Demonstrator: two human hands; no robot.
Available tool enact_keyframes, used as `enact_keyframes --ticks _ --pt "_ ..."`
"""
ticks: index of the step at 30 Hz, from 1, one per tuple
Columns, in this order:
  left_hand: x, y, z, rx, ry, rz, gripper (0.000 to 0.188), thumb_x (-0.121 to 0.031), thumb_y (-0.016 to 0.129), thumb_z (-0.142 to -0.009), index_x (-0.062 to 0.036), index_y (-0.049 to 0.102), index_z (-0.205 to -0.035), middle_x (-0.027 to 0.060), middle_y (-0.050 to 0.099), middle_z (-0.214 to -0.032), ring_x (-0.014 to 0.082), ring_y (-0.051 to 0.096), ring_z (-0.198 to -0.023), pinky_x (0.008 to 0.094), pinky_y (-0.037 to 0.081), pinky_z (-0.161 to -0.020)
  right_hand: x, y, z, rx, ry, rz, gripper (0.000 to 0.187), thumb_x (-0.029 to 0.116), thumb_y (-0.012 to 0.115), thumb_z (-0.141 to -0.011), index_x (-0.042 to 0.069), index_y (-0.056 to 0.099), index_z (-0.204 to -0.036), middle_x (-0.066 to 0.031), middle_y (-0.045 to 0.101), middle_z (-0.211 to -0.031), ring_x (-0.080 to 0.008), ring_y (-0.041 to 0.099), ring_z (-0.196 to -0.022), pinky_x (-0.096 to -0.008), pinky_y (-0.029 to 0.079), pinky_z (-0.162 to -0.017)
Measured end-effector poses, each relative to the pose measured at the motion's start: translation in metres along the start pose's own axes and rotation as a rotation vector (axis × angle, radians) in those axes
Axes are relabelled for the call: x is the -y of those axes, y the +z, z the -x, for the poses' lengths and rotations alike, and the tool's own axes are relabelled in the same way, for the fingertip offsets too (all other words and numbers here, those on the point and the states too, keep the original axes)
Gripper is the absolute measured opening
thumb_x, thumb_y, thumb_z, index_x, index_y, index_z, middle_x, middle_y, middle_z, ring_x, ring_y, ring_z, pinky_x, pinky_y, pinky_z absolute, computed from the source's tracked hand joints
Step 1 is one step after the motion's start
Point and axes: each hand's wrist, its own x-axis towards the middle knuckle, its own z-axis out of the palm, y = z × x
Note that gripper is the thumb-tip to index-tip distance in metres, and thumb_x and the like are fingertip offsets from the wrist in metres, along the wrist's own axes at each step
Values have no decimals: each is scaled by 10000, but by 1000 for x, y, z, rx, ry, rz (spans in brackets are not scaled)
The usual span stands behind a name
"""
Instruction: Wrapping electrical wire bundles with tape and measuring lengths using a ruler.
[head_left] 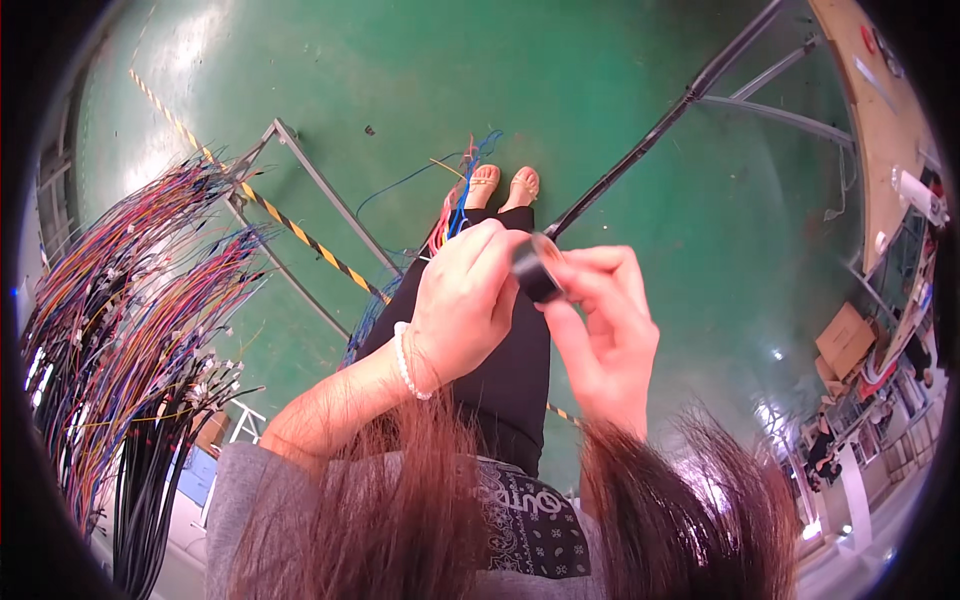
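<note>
In front of my body, both hands work close together at a roll of black tape [537, 277]. My right hand [608, 335] pinches the roll between thumb and fingers. My left hand [462, 290], with a white beaded bracelet at its wrist, is closed with curled fingers against the roll's left side. Loose red, blue and yellow wires [458, 208] come out beyond the left hand, so it seems to grip their bundle, though the grip itself is hidden. A long, straight black length [635, 155] runs from behind the hands to the upper right.
Many coloured wires and black cables [150, 330] hang in thick bunches at the left, beside a grey metal frame [315, 180]. Yellow-black floor tape [300, 235] crosses the green floor. At the right are a wooden board [845, 110] on metal legs and a cardboard box [845, 338].
</note>
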Motion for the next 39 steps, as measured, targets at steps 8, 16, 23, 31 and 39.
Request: enact_keyframes --ticks 8,16,23,31,39 --pt "-3 8 3 55 -356 420 57 3 560 -866 51 571 -895 172 579 -706 248 568 -586 342 434 -542 -14 43 -27 -359 85 -1 413 16 819 -723 81 438 -869 46 398 -810 -28 382 -698 -165 330 -603" --pt "2 -13 -16 446 -705 820 278 -192 510 -984 14 605 -822 -36 504 -660 47 421 -617 237 363 -556 -56 15 -63 347 91 -691 680 384 680 -866 1 404 -1356 -120 535 -1206 -263 532 -1133 -365 478 -936" --pt "8 -19 -17 134 -129 136 81 -78 615 -854 -23 591 -799 102 574 -721 251 590 -644 356 450 -571 -44 8 -38 196 115 -273 171 123 577 -940 -2 553 -1054 -39 544 -1006 -98 493 -869 -238 427 -728" --pt "52 -17 -36 -17 -131 -109 29 24 548 -874 25 573 -860 130 576 -728 262 564 -625 337 450 -572 -68 1 81 -585 -138 305 49 23 510 -915 -2 550 -902 -108 544 -860 -231 532 -780 -311 445 -698" --pt "91 -18 -26 24 -361 -119 184 -143 474 -1015 22 545 -1057 -15 538 -849 58 467 -759 203 399 -668 -549 -75 188 -197 1262 -59 292 248 426 -996 15 602 -1014 -57 613 -865 -152 557 -774 -296 489 -697"
